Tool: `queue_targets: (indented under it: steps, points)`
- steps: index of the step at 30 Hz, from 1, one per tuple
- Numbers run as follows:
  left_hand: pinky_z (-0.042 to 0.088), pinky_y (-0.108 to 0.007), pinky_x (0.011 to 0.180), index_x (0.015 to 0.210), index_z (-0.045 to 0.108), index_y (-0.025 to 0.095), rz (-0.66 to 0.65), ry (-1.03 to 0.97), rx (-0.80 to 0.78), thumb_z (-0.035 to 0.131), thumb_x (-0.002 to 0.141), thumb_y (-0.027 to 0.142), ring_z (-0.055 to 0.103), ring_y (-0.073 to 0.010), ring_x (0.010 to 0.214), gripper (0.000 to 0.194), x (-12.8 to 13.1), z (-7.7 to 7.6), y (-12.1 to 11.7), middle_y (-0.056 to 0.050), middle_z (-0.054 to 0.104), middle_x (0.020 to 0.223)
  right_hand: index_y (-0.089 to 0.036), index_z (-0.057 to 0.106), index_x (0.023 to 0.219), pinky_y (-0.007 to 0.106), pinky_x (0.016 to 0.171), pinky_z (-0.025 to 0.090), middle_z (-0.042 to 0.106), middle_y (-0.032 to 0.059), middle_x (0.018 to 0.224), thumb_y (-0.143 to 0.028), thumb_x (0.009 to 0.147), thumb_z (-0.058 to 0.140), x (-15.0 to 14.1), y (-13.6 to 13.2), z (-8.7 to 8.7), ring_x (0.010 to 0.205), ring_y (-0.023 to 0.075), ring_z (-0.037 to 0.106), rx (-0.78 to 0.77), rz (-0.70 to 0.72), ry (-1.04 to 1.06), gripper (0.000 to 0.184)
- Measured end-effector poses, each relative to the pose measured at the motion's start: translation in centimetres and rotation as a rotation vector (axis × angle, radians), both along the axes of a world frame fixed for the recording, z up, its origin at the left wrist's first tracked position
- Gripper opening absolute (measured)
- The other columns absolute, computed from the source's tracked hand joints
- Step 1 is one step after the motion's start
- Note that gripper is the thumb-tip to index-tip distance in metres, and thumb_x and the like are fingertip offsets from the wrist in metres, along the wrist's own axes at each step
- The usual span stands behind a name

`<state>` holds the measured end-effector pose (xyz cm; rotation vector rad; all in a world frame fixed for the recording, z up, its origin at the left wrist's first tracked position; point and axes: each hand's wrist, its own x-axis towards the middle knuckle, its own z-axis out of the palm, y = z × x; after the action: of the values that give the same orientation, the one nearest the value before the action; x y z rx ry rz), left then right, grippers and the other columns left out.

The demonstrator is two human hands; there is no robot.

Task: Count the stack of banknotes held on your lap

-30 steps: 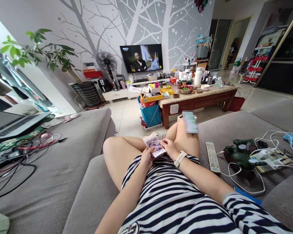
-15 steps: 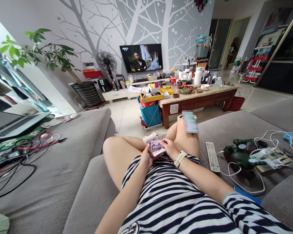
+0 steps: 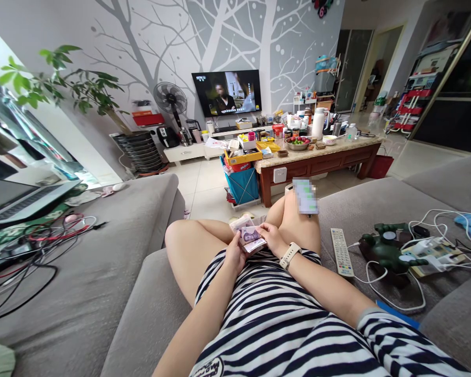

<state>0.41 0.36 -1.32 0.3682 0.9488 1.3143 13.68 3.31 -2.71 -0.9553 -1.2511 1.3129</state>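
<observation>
I sit on a grey sofa (image 3: 82, 293) with my legs crossed. Both hands meet over my lap around a small stack of purple banknotes (image 3: 250, 236). My left hand (image 3: 234, 255) grips the stack from below and the left. My right hand (image 3: 271, 236), with a white watch on its wrist, pinches the stack's right edge with curled fingers. A phone (image 3: 305, 196) rests on my right knee, just beyond the hands.
A white remote (image 3: 341, 252), a green figure (image 3: 387, 251) and tangled white cables (image 3: 427, 246) lie on the sofa to my right. A laptop (image 3: 21, 201) and dark cables (image 3: 31, 246) lie at left. A cluttered wooden coffee table (image 3: 317, 157) stands ahead, a TV (image 3: 226, 92) behind it.
The top banknote has shifted slightly between my fingers; the hands stay in the same place over my lap.
</observation>
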Motion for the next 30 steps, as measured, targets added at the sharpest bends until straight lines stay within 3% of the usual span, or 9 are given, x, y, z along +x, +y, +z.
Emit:
queue_targets:
  steps: [6,15,20,24,30]
  points:
    - [0.055,-0.044,0.081,0.118,0.06,0.009,-0.003,-0.048,0.021,0.049,0.09,0.032,0.069,-0.0282,0.089,0.038,0.13,0.02,0.03,-0.017,0.07,0.103,-0.019,0.055,0.07,0.028,0.058,0.039,0.054,0.0001,0.056,-0.056,0.076,0.057,-0.15,0.28,-0.3,0.054,0.0141,0.049,0.022,0.06,0.077,0.038]
    - [0.058,-0.037,0.066,0.111,0.061,0.012,0.006,0.098,0.013,0.061,0.084,0.023,0.07,-0.0221,0.071,0.03,-0.17,-0.13,-0.43,-0.013,0.071,0.091,-0.022,0.054,0.076,0.03,0.059,0.037,0.057,0.0019,0.065,-0.044,0.071,0.066,-0.05,0.5,-0.55,0.067,0.0193,0.05,0.03,-0.079,0.016,0.026]
    - [0.058,-0.043,0.071,0.107,0.06,0.012,-0.017,0.092,0.079,0.062,0.08,0.015,0.07,-0.0249,0.075,0.028,-0.07,-0.19,-0.5,-0.013,0.071,0.091,-0.021,0.051,0.068,0.028,0.053,0.032,0.049,-0.001,0.057,-0.048,0.076,0.058,-0.12,0.45,-0.47,0.056,0.0144,0.041,-0.006,-0.048,0.009,0.029]
    - [0.058,-0.044,0.073,0.105,0.06,0.012,0.011,0.081,0.054,0.06,0.078,0.011,0.07,-0.0241,0.074,0.027,-0.07,-0.34,-0.26,-0.012,0.071,0.087,-0.019,0.051,0.065,0.025,0.051,0.03,0.043,-0.0039,0.055,-0.048,0.072,0.06,-0.14,0.47,-0.52,0.051,0.0111,0.036,0.003,-0.031,0.035,0.031]
    - [0.057,-0.044,0.073,0.113,0.061,0.011,-0.008,0.002,0.006,0.054,0.087,0.027,0.07,-0.0264,0.078,0.031,-0.01,0.25,-0.31,-0.014,0.071,0.092,-0.018,0.054,0.064,0.026,0.055,0.033,0.047,-0.0029,0.057,-0.045,0.07,0.062,0.0,0.43,-0.32,0.055,0.0119,0.04,0.019,-0.035,0.028,0.029]
